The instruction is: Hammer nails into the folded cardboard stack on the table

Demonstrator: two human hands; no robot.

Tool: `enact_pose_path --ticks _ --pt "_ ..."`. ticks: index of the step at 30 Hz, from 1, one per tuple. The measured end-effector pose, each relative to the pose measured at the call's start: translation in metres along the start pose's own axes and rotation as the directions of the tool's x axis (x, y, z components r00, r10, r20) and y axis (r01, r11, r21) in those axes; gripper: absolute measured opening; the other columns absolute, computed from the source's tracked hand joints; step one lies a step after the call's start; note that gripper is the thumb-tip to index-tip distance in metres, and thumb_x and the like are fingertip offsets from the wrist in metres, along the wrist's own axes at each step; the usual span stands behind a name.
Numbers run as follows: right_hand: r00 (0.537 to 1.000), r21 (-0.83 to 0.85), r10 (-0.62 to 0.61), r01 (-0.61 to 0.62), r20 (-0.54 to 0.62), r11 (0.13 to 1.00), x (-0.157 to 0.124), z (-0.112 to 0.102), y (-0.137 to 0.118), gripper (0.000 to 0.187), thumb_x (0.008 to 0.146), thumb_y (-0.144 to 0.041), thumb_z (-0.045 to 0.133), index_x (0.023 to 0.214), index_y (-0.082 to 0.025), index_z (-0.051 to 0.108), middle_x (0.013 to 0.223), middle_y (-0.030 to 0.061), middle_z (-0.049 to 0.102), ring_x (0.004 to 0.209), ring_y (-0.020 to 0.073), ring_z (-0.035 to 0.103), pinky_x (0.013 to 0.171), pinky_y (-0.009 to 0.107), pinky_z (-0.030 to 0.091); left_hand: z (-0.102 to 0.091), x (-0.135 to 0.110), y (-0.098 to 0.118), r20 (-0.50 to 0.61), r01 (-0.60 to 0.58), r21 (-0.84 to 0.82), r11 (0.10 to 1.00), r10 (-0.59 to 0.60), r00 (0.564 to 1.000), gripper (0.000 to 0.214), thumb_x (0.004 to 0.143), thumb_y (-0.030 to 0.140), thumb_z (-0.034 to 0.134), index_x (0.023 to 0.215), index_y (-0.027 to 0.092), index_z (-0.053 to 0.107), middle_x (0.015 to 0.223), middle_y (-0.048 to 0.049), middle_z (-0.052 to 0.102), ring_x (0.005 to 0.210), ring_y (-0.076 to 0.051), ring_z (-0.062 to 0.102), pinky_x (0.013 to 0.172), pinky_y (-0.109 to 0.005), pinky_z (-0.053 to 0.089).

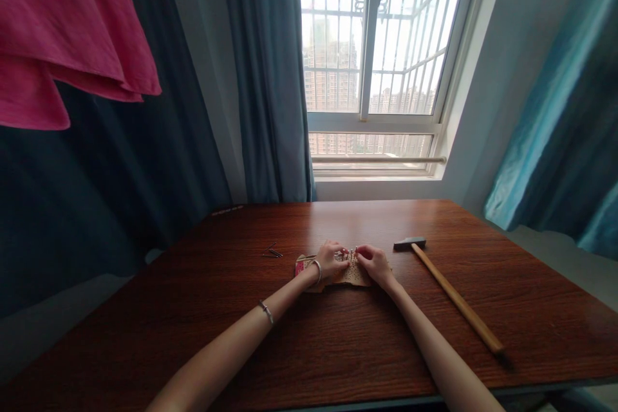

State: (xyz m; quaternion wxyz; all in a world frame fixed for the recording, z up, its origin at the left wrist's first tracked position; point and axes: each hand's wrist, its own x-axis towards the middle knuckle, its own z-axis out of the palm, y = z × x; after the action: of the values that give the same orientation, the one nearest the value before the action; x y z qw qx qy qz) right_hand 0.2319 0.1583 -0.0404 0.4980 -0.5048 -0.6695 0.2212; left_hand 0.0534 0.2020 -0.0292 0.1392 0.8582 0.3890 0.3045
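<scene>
A small tan board (360, 277) with many dark specks or holes lies on the table, a red patch at its left end. Several thin dark nails (352, 255) stand upright in it between my two hands. My left hand (332, 260) rests over the left half of the board, with thumb and fingers apart beside the nails. At the nails' right side, my right hand (374, 262) is closed in a pinch; a nail appears to be between thumb and forefinger, though the fingers partly hide it.
A hammer (454, 295) with a wooden handle lies right of my right hand, its dark head toward the window. Several loose nails (274, 252) lie left of the board. The brown wooden table (270, 347) reaches toward the window. A pink cloth (72, 32) hangs at upper left.
</scene>
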Motion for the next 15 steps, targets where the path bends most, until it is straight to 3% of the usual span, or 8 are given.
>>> enact_pose_path --ticks 15 --pt "1.000 -0.010 -0.006 0.006 0.014 1.000 -0.0006 -0.0011 0.0022 0.022 0.072 -0.031 0.051 0.080 -0.017 0.067 0.074 0.0037 0.068 0.066 0.0163 0.060 0.064 0.028 0.047 0.0026 0.0049 0.0086 -0.019 0.057 -0.073 0.996 -0.059 0.998 0.023 0.063 0.032 0.066 0.082 0.020 0.067 0.081 -0.0015 0.063 0.085 -0.018 0.054 0.080 -0.029 0.041"
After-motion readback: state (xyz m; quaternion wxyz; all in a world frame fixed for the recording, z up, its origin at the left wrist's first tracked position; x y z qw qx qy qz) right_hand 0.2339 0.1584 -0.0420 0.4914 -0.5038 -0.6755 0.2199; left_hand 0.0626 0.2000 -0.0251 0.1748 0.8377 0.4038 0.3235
